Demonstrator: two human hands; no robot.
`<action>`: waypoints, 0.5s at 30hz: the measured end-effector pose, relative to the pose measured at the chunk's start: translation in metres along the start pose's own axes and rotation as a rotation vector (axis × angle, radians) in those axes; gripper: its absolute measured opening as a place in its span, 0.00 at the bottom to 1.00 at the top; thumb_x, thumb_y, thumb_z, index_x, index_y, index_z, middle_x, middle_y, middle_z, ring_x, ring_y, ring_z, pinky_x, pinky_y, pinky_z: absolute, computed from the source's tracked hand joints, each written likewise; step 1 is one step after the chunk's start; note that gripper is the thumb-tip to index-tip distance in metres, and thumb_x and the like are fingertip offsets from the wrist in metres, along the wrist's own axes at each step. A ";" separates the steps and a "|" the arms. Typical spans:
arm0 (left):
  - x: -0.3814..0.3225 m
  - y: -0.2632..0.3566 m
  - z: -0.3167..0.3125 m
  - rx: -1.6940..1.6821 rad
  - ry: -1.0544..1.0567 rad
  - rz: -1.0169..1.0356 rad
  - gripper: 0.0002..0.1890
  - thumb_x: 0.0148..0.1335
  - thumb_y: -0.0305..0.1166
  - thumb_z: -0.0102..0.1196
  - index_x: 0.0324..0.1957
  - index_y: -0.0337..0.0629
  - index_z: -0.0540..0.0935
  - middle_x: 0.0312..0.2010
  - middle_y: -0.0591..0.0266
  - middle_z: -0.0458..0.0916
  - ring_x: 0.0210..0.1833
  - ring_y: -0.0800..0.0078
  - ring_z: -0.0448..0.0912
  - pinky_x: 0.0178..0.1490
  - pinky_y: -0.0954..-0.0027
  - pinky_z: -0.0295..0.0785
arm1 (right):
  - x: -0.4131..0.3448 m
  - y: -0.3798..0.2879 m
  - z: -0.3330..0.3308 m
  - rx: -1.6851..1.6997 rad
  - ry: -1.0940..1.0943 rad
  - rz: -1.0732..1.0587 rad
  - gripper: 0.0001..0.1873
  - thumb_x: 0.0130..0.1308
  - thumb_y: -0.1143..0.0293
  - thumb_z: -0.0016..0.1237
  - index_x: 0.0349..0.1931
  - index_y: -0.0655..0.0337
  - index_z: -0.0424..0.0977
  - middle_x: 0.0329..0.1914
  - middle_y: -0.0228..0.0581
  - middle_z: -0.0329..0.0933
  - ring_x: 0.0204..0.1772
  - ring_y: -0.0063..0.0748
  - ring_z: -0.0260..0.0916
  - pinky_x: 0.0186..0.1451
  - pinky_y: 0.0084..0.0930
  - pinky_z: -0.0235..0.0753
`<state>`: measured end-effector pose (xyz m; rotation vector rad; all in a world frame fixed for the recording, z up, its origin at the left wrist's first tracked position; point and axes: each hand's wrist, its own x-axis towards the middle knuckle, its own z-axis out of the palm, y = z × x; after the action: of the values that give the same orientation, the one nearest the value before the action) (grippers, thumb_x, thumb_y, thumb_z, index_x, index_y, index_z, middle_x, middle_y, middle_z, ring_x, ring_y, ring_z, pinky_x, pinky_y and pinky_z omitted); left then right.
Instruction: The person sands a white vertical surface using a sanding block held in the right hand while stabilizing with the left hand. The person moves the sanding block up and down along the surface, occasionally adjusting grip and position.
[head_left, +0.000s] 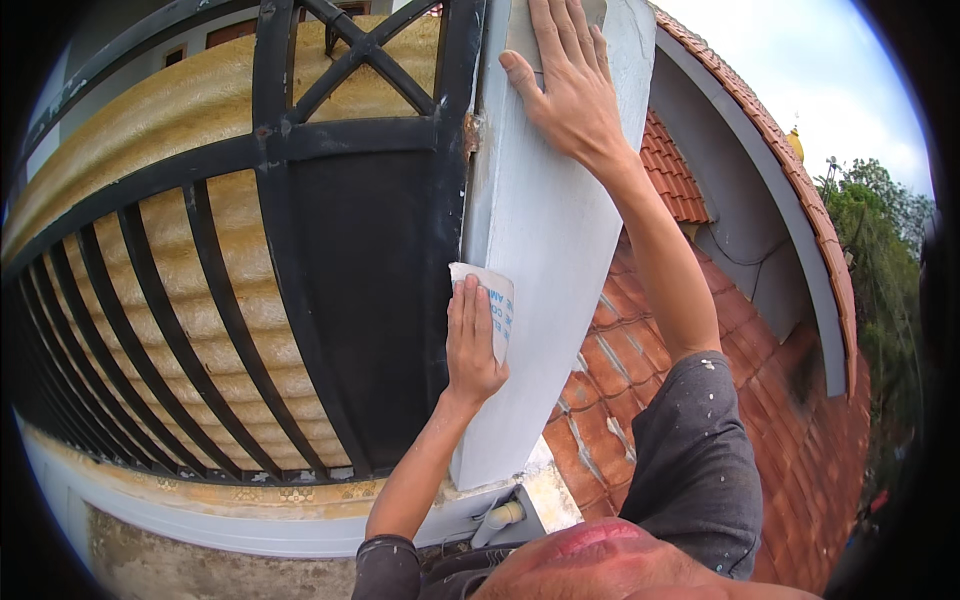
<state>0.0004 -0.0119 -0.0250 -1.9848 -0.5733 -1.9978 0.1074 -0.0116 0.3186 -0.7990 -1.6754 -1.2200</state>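
A pale grey painted pillar (555, 262) rises before me. My left hand (474, 337) presses a sheet of abrasive paper (502, 304), with blue print on its back, against the pillar's left side, close to the black metal railing panel (360, 300). Higher up, my right hand (574, 94) lies flat with the thumb spread, holding a greyish sheet (523, 34) against the pillar's face; its material is hard to tell. A rusty metal piece (472, 133) shows between the railing and the pillar, at a height between both hands.
Black railing bars (221, 262) curve off to the left before a yellowish corrugated sheet (150, 97). Sloping clay roof tiles (615, 390) lie right of the pillar, below a tiled gable (795, 187). A plastic pipe (499, 517) protrudes near the pillar's foot, beside a ledge (247, 532).
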 end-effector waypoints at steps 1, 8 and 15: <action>0.000 0.000 0.000 -0.005 0.007 0.013 0.40 0.57 0.18 0.49 0.75 0.24 0.59 0.77 0.34 0.57 0.82 0.37 0.51 0.82 0.43 0.48 | -0.001 0.000 0.001 -0.008 -0.021 -0.004 0.46 0.77 0.43 0.39 0.81 0.67 0.42 0.86 0.59 0.39 0.88 0.56 0.32 0.87 0.49 0.32; 0.000 0.000 0.000 0.003 -0.009 0.027 0.37 0.64 0.20 0.48 0.76 0.23 0.56 0.77 0.32 0.55 0.81 0.35 0.50 0.81 0.41 0.48 | 0.035 0.004 0.012 0.006 0.130 -0.026 0.40 0.79 0.48 0.40 0.81 0.64 0.47 0.86 0.58 0.43 0.88 0.58 0.34 0.86 0.51 0.35; -0.001 -0.002 0.000 -0.025 -0.017 0.003 0.35 0.67 0.21 0.46 0.76 0.23 0.56 0.77 0.32 0.55 0.81 0.34 0.50 0.81 0.43 0.49 | 0.012 -0.023 0.005 0.003 0.054 -0.185 0.31 0.83 0.56 0.32 0.80 0.58 0.53 0.84 0.55 0.49 0.87 0.56 0.38 0.86 0.49 0.38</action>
<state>-0.0006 -0.0107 -0.0262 -2.0182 -0.5510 -1.9972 0.0816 -0.0142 0.3206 -0.6143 -1.7363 -1.3532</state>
